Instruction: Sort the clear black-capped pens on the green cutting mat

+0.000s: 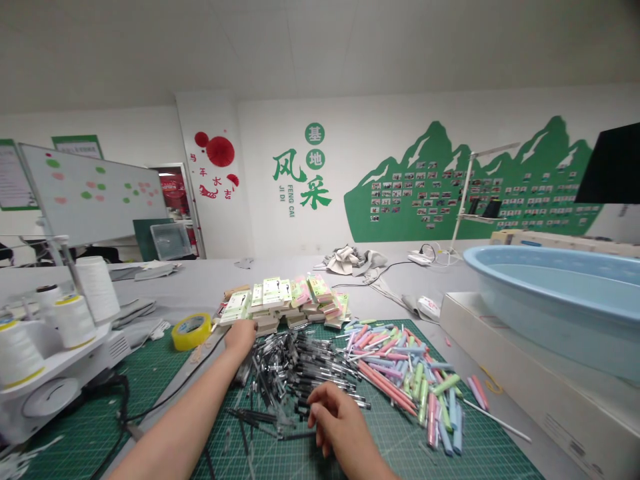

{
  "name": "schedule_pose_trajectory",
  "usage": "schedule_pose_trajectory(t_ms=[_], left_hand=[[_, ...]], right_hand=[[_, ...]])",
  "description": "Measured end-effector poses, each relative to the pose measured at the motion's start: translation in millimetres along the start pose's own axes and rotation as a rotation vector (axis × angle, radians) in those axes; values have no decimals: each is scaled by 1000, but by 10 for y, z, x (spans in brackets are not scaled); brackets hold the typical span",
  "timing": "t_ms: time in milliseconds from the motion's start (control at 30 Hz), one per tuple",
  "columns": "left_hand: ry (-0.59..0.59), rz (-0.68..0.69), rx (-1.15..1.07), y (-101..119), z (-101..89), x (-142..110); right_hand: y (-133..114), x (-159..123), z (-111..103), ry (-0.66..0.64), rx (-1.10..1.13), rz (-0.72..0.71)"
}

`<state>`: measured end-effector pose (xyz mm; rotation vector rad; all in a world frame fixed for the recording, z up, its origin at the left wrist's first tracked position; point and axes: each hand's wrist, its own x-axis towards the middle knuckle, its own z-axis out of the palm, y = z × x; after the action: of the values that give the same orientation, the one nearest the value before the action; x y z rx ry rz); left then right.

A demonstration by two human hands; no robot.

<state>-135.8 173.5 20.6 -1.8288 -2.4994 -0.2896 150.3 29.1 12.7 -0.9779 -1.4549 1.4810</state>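
Observation:
My left hand [241, 337] reaches to the near left edge of a stack of small packs [273, 293] with white, green and pink covers. It lies beside the pile of black and clear pens [300, 360]; its fingers are mostly hidden, so what they touch cannot be made out. Over the near side of the pen pile is my right hand [340, 423], fingers loosely curled and thumb apart, with nothing visible in it. Pastel pink, green, blue and purple pens or pen parts [420, 380] are heaped to its right. A green cutting mat [400, 440] lies beneath.
Yellow tape [191, 331] sits left of the packs. A white sewing machine [60, 393] with thread cones [75, 320] fills the left side. At right, a blue basin [555, 300] rests over a white box [540, 380]. Grey cloth [350, 260] lies at the back.

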Motion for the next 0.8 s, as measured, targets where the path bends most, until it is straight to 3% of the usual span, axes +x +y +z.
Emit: schedule_pose_trajectory(t_ms=[233, 533, 700, 800], left_hand=[[32, -24, -31, 64, -35, 123], [75, -59, -68, 26, -43, 98], [142, -5, -70, 18, -221, -6], [171, 94, -76, 44, -365, -215]], right_hand=[[4, 0, -4, 3, -5, -4], [15, 16, -4, 5, -9, 9], [-5, 15, -9, 13, -3, 9], [14, 19, -15, 7, 1, 0]])
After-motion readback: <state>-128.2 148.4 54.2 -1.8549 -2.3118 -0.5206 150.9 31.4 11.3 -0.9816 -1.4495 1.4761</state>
